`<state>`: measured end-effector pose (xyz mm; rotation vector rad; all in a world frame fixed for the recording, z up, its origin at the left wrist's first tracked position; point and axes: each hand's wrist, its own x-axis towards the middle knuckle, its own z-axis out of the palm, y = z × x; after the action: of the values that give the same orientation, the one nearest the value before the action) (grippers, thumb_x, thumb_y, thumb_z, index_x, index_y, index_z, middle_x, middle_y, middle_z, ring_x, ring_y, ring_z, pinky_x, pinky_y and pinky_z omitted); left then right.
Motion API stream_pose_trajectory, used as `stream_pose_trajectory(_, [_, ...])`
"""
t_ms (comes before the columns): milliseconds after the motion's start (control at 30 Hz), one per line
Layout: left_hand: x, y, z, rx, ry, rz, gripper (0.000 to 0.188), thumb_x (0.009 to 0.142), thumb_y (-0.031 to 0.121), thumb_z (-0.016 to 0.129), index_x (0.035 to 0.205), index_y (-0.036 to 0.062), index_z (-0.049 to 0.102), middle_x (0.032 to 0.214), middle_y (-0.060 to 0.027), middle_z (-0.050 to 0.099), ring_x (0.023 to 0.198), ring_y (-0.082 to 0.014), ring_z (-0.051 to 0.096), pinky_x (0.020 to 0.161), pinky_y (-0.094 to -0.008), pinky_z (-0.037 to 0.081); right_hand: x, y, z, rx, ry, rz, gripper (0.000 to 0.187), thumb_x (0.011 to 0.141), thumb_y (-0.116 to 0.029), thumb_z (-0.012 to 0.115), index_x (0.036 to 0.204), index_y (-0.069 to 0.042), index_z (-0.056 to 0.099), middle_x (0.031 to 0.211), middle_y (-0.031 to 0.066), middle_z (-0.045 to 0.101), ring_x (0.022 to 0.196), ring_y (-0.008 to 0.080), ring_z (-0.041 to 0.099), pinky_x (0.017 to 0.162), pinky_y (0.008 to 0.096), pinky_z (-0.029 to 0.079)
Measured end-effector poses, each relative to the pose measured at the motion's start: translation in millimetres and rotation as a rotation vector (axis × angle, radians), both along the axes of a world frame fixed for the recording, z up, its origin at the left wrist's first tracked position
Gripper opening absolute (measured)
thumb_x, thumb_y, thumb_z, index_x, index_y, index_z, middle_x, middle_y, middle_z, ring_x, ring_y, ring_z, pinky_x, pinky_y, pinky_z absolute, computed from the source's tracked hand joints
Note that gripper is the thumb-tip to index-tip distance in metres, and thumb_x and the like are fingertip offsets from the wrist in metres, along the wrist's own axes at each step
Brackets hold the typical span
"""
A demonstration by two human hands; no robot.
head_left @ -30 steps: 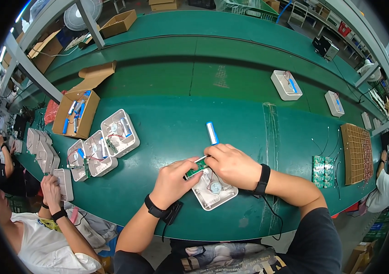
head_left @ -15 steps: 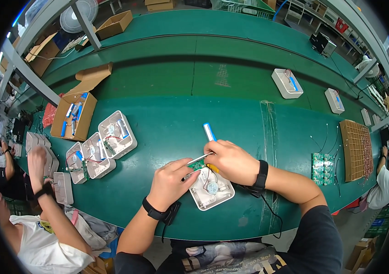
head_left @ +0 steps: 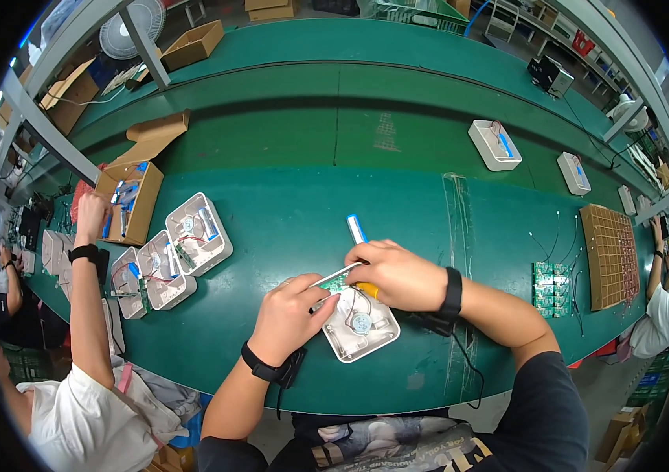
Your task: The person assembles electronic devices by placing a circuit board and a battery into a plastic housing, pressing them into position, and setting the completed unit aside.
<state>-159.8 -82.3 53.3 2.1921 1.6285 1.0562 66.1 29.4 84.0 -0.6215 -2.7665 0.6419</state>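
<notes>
Below my hands lies an open white plastic case (head_left: 342, 343) holding a round speaker (head_left: 360, 323) and thin wires. A green circuit board (head_left: 337, 284) shows between my hands at the case's far end. My left hand (head_left: 294, 315) is closed, thumb and fingers pinching the board's near left side. My right hand (head_left: 397, 275) is closed over its right side, fingertips pointing down; a yellow piece (head_left: 367, 290) shows under its palm. A thin pale edge runs between both hands' fingers; I cannot tell what it belongs to. A blue-and-white battery cell (head_left: 356, 229) lies just beyond my right fingers.
Three white cases (head_left: 199, 234) with wires and batteries cluster at left. A co-worker's hand (head_left: 92, 212) reaches to a cardboard box (head_left: 144, 208) of batteries. Circuit boards (head_left: 551, 289) and a brown grid tray (head_left: 608, 258) lie right; another white case (head_left: 495, 145) is at far right.
The co-worker's arm on the left has moved from the stacked white cases up to the battery box. My hands stay nearly in place over the case, with small finger shifts.
</notes>
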Motion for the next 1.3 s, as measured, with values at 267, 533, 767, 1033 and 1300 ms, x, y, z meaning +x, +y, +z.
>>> stream_pose_trajectory(267, [-16.1,5.5,-2.7,0.072,-0.014,0.131,0.010,0.086,0.010,0.085,0.086,0.0022,0.079,0.100,-0.0124,0.076,0.078,-0.0312,0.075,0.066,-0.0398,0.060,4.3,33.0,9.6,0.077,0.172,0.073,0.020,0.088,-0.005,0.073,0.107,-0.010,0.079,0.132,0.0086,0.066,0.123,0.0327,0.062,0.109,0.0478,0.047])
stream_pose_trajectory(533, [-13.1,4.3,-2.9,0.085,0.000,0.169,0.010,0.085,0.010,0.085,0.085,0.0025,0.079,0.097,-0.0113,0.075,0.078,-0.0313,0.074,0.068,-0.0409,0.060,-10.9,-25.7,7.8,0.322,-0.105,-0.046,0.026,0.090,-0.020,0.078,0.113,-0.008,0.080,0.144,0.0156,0.059,0.145,0.0392,0.046,0.115,0.0556,0.040])
stream_pose_trajectory(767, [-12.8,5.3,-4.6,0.084,-0.010,0.167,0.010,0.085,0.009,0.085,0.085,0.0021,0.078,0.097,-0.0108,0.075,0.079,-0.0312,0.073,0.069,-0.0413,0.060,-10.3,-35.3,5.1,0.146,-0.056,-0.112,0.027,0.098,-0.025,0.074,0.116,-0.007,0.080,0.159,0.0238,0.044,0.155,0.0468,0.029,0.120,0.0600,0.034])
stream_pose_trajectory(1033, [-16.2,5.4,-2.3,0.061,-0.009,0.100,0.010,0.086,0.009,0.084,0.085,0.0017,0.077,0.098,-0.0117,0.075,0.082,-0.0316,0.074,0.072,-0.0414,0.060,-0.7,-8.0,9.5,0.115,0.004,-0.067,0.029,0.095,-0.022,0.074,0.119,-0.007,0.078,0.158,0.0162,0.052,0.154,0.0436,0.038,0.123,0.0598,0.033])
stream_pose_trajectory(1300, [-20.4,5.0,-1.1,0.033,-0.021,0.020,0.012,0.087,0.011,0.084,0.085,0.0013,0.077,0.101,-0.0130,0.076,0.085,-0.0324,0.074,0.074,-0.0416,0.060,5.8,39.3,1.0,0.385,-0.218,0.084,0.030,0.094,-0.011,0.071,0.123,-0.006,0.075,0.133,0.0088,0.070,0.130,0.0306,0.061,0.106,0.0472,0.050])
